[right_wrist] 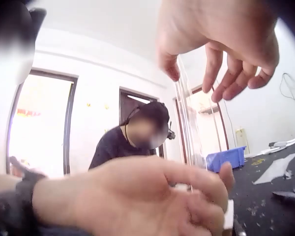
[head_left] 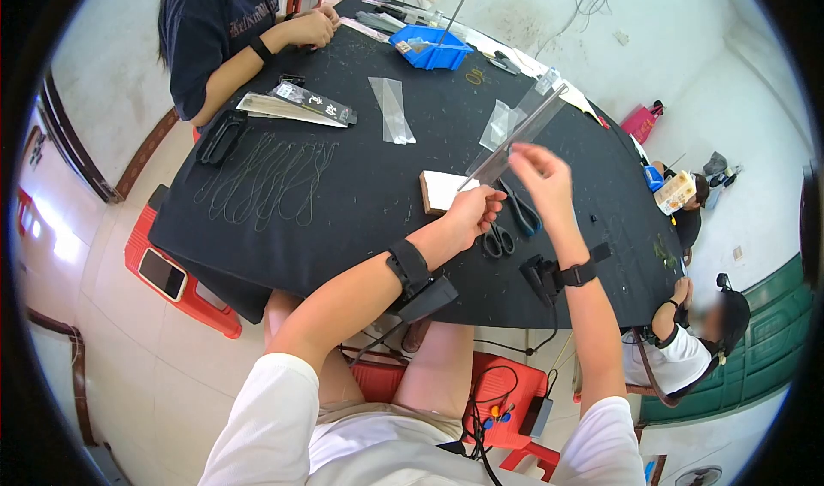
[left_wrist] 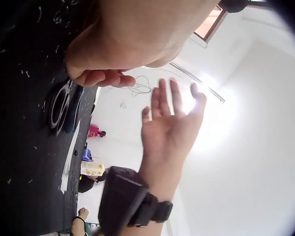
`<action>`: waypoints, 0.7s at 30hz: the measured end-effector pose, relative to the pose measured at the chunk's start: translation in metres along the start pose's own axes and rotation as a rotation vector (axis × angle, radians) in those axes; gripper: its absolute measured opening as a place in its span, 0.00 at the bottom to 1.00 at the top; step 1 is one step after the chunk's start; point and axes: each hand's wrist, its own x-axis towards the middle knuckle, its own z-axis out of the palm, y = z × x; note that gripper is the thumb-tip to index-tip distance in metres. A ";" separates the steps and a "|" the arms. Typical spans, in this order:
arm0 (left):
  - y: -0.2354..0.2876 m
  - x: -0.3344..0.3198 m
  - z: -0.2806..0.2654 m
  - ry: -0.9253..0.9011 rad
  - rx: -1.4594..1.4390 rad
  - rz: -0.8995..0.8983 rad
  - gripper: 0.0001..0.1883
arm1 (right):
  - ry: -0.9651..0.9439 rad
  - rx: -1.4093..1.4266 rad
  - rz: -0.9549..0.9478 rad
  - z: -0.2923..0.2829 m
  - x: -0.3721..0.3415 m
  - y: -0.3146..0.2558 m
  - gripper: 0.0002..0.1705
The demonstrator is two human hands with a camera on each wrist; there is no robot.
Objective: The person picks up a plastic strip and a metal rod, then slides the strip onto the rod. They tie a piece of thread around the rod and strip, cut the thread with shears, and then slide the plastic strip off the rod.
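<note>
In the head view my left hand (head_left: 474, 213) pinches the lower end of a long, narrow clear plastic sleeve (head_left: 525, 126) with a thin greyish edge, which slants up and away over the table. My right hand (head_left: 547, 181) is beside the sleeve, higher up, fingers apart and loosely bent. The right wrist view has the sleeve (right_wrist: 188, 118) upright between my curled left hand (right_wrist: 152, 196) below and my right hand (right_wrist: 219, 44) above, its thumb close to the sleeve's top. Below the hands lie a white-topped block (head_left: 440, 191), black scissors (head_left: 498, 241) and blue-handled pliers (head_left: 524, 211).
Flat clear bags (head_left: 392, 110), a printed packet (head_left: 313, 104) and looped thin cords (head_left: 266, 177) lie on the black-covered table (head_left: 360, 203). A blue tray (head_left: 432, 55) stands at the back. One person (head_left: 225, 31) sits at left, another (head_left: 687, 349) at right.
</note>
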 end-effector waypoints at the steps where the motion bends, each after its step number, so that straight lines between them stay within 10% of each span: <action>1: 0.000 -0.001 0.000 0.017 -0.003 -0.005 0.09 | 0.069 0.104 -0.019 -0.005 0.006 -0.008 0.12; 21: 0.000 -0.004 0.003 0.018 0.006 0.007 0.10 | 0.338 0.403 -0.114 -0.018 0.050 -0.050 0.05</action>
